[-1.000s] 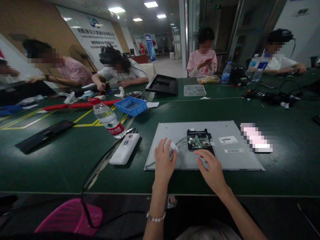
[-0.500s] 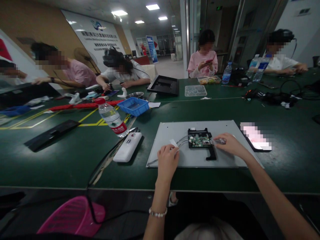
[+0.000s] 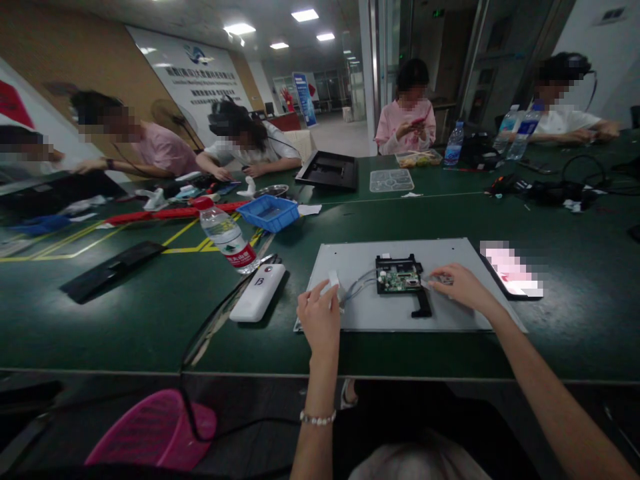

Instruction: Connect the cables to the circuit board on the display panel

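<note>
A flat grey panel [image 3: 360, 317] lies in front of me on the green table. On it sits a green circuit board [image 3: 400, 279] in a black frame [image 3: 423, 303]. Thin grey wires [image 3: 363, 285] run left from the board to my left hand [image 3: 320, 320], whose fingers are closed on their end, beside a white tag [image 3: 331, 281]. Right of the board, my right hand [image 3: 465, 288] pinches a small grey bundle [image 3: 441, 280], apparently a cable; its exact kind is unclear.
A white power bank [image 3: 259, 293], a water bottle [image 3: 230, 237] and a blue basket [image 3: 270, 212] stand on the left. A lit phone [image 3: 513, 273] lies right of the panel. Several people sit around the table. A pink bin [image 3: 155, 430] is below the table edge.
My left hand has moved left, carrying the wire ends and the white tag with it. My right hand stays nearly in place beside the board.
</note>
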A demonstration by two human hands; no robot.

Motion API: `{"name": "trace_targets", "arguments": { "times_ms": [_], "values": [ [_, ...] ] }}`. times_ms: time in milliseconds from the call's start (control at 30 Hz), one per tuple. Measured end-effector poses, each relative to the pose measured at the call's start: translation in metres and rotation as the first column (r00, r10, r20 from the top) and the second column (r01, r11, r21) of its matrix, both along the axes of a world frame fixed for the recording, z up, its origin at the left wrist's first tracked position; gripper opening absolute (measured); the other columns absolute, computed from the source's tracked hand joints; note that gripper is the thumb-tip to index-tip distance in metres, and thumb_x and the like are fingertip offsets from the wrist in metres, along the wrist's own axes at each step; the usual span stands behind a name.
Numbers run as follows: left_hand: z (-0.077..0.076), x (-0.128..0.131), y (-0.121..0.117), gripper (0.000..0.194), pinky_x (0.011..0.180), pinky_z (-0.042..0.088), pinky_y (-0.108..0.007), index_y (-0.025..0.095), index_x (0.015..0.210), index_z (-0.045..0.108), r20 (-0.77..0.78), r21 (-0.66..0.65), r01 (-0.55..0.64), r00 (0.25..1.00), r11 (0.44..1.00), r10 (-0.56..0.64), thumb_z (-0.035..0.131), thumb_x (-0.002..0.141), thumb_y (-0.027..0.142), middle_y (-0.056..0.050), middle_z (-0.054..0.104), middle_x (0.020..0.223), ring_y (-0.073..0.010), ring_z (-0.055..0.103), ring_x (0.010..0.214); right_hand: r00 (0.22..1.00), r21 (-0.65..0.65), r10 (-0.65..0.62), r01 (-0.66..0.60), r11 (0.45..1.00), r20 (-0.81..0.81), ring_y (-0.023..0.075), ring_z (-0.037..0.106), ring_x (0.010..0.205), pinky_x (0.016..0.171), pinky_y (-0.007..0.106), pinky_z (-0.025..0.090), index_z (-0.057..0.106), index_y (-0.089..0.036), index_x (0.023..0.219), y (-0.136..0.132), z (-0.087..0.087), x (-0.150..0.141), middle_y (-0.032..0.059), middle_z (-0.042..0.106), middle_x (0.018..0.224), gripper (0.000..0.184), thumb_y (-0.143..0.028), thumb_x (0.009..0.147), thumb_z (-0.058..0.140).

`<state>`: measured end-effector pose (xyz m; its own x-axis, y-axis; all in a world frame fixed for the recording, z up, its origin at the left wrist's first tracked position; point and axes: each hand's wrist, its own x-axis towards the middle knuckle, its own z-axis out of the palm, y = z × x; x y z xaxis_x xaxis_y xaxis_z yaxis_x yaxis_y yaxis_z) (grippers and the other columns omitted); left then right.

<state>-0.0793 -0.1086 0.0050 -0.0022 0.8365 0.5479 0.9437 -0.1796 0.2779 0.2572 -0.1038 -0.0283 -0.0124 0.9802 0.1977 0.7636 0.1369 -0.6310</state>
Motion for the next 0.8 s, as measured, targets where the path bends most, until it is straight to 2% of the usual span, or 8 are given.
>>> {"name": "trace_targets", "arguments": {
  "times_ms": [133,400,567,800],
  "values": [
    [-0.006,0.001,0.001,0.025,0.082,0.042,-0.046,0.026,0.102,0.069,-0.065,-0.110,-0.100,0.994,0.989,0.093,0.051,0.086,0.022,-0.006,0.057,0.124,-0.0317,0.046,0.103,0.997,-0.013,0.053,-0.052,0.999,0.047,0.0243,0.058,0.092,0.083,0.038,0.043,0.070,-0.022,0.092,0.003,-0.001,-0.005,0.0084,0.063,0.096,0.029,-0.045,0.077,0.060],
    [-0.006,0.008,0.001,0.034,0.090,0.038,-0.052,0.019,0.120,0.057,-0.012,-0.081,-0.115,0.993,0.990,0.114,0.047,0.088,0.028,-0.013,0.046,0.132,-0.0348,0.038,0.117,0.998,-0.029,0.049,-0.048,0.998,0.038,0.0242,0.056,0.093,0.085,0.038,0.042,0.069,-0.020,0.079,0.002,0.000,-0.013,0.0080,0.062,0.093,0.020,-0.037,0.077,0.059],
    [-0.001,0.009,0.000,0.032,0.094,0.036,-0.052,0.019,0.117,0.056,0.036,-0.038,-0.061,0.997,0.997,0.062,0.049,0.087,0.024,-0.013,0.046,0.129,-0.0336,0.037,0.120,0.993,0.019,-0.116,0.116,0.993,0.021,0.0234,0.057,0.090,0.081,0.036,0.043,0.069,-0.018,0.081,0.001,-0.002,0.006,0.0090,0.063,0.095,0.026,-0.039,0.078,0.054],
    [-0.003,0.008,0.001,0.030,0.096,0.035,-0.053,0.018,0.114,0.056,0.065,0.009,-0.017,0.998,1.000,0.016,0.052,0.084,0.021,-0.014,0.045,0.129,-0.0330,0.036,0.121,0.898,0.094,-0.364,0.352,0.931,0.246,0.0293,0.055,0.092,0.086,0.045,0.039,0.069,-0.018,0.080,-0.004,-0.017,0.035,0.0129,0.063,0.091,0.028,-0.037,0.079,0.050]
  ]
}}
